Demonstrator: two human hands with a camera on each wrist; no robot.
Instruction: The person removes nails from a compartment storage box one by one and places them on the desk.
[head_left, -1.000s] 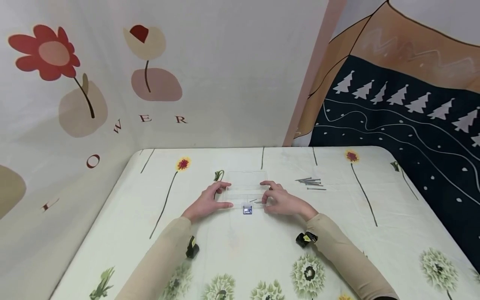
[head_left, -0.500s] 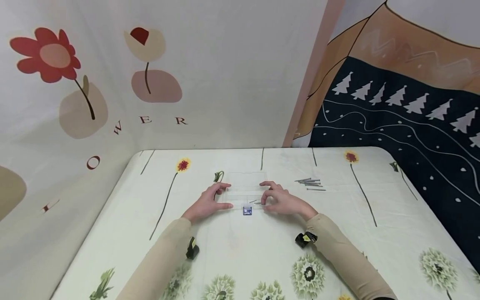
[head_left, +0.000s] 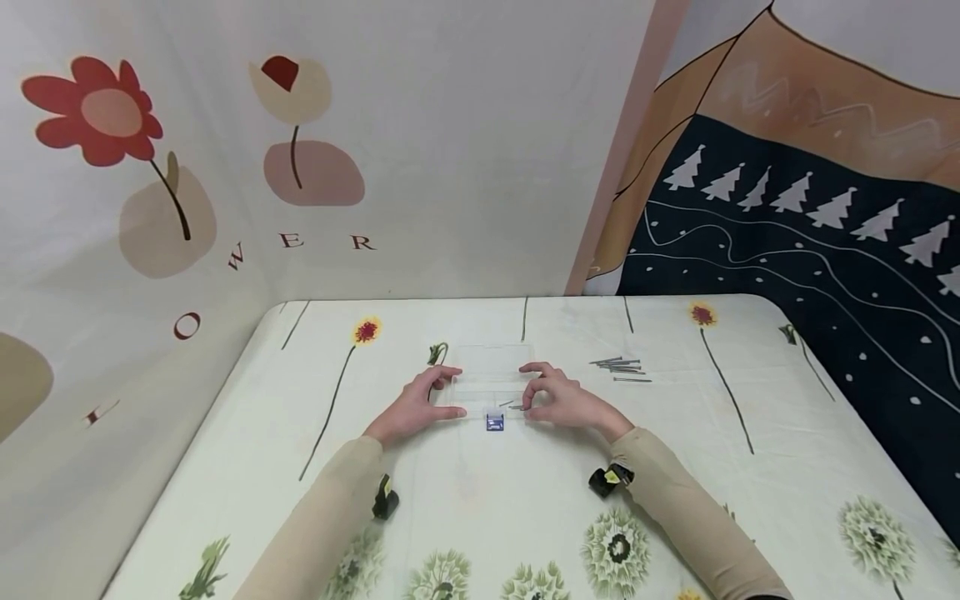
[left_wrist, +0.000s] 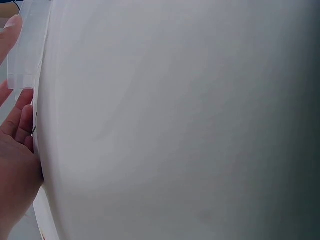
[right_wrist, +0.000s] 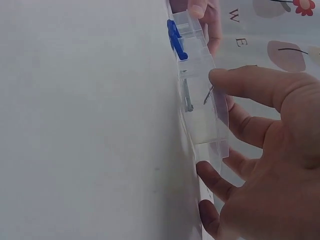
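Next to nothing has moved since the earlier frame: the head view has tilted very slightly, while both hands and the box keep the same places.

At the left, the left hand (head_left: pixel 412 406) grips the left end of a clear box (head_left: pixel 480 385), thumb at the near corner and fingers at the far side. The box sits mid-table on the flowered tablecloth (head_left: pixel 465 517), between the hands, with what seems to be its lid (head_left: pixel 491 358) laid back beyond it. A blue clasp (head_left: pixel 495 421) shows on its near edge, and a few small nails (right_wrist: pixel 188 95) lie inside toward the right. The right hand (head_left: pixel 566 403) holds the right end, its thumb on the near side and its fingers spread behind.

The box looks light, stiff and thin-walled; it would probably slip a little in dry fingers and might crack if squeezed hard. The short ends, held low and away from the clasp, look the best grip; tilting would likely slide the contents.

Farther right, near the right hand, lies a pile of longer nails (head_left: pixel 618 364), with a single nail (head_left: pixel 632 380) just beside it.
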